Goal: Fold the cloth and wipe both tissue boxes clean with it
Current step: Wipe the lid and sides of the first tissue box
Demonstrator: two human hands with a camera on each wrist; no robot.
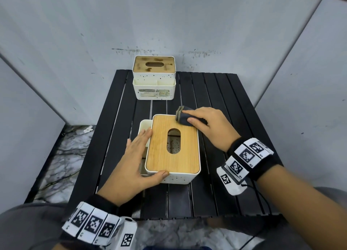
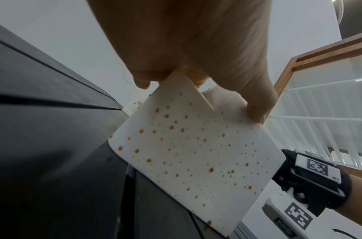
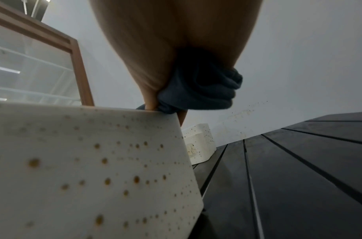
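Observation:
The near tissue box (image 1: 187, 177) is white and brown-speckled, with a wooden lid (image 1: 159, 152), and stands mid-table. My right hand (image 1: 204, 122) grips a folded dark grey cloth (image 1: 183, 116) and presses it on the lid's far right corner. My left hand (image 1: 139, 156) lies flat against the box's left side compartment, fingers straight, thumb on the front corner. The far tissue box (image 1: 154, 81) has a stained lid and sits at the table's back edge. In the left wrist view my left hand (image 2: 196, 56) touches the spotted wall (image 2: 196, 153). The right wrist view shows the cloth (image 3: 206, 90) bunched under my right hand (image 3: 165, 48).
The black slatted table (image 1: 225, 103) has bare slats right of and in front of the near box. Grey panels with brown splatter (image 1: 197, 53) close in the back and sides. Marble floor (image 1: 62, 156) shows at the left.

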